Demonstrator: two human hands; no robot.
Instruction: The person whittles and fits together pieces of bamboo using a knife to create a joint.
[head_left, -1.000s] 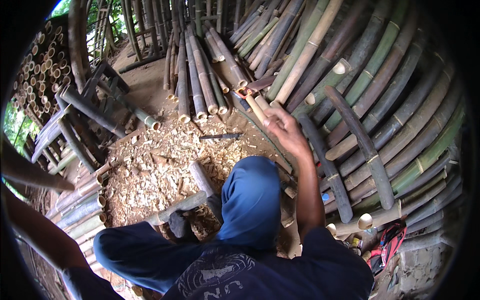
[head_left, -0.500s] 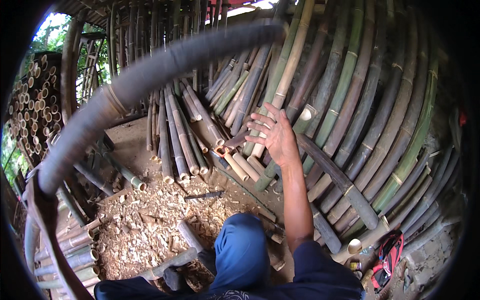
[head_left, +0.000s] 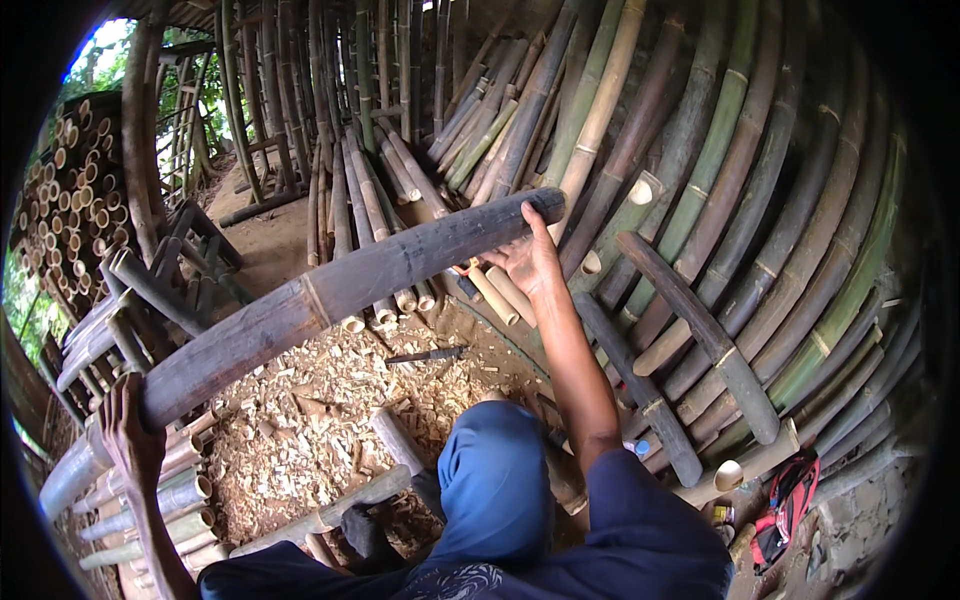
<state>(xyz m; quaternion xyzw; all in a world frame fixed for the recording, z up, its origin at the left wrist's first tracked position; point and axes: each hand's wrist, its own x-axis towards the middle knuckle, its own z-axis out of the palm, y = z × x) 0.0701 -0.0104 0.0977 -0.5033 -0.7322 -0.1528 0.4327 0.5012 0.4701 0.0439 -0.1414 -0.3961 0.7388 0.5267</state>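
- Head view: you are holding a long dark bamboo pole [head_left: 340, 290] crosswise above the shavings-covered floor [head_left: 300, 420].
- Your left hand [head_left: 130, 430] is gripping its lower end.
- Your right hand [head_left: 530, 255] is clasping the upper end near stacked bamboo [head_left: 700, 180].

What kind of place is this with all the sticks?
Probably an outdoor bamboo workshop: leaning bamboo poles, cut bamboo stacked at left, wood shavings on the ground, and a long dark pole held in both hands.
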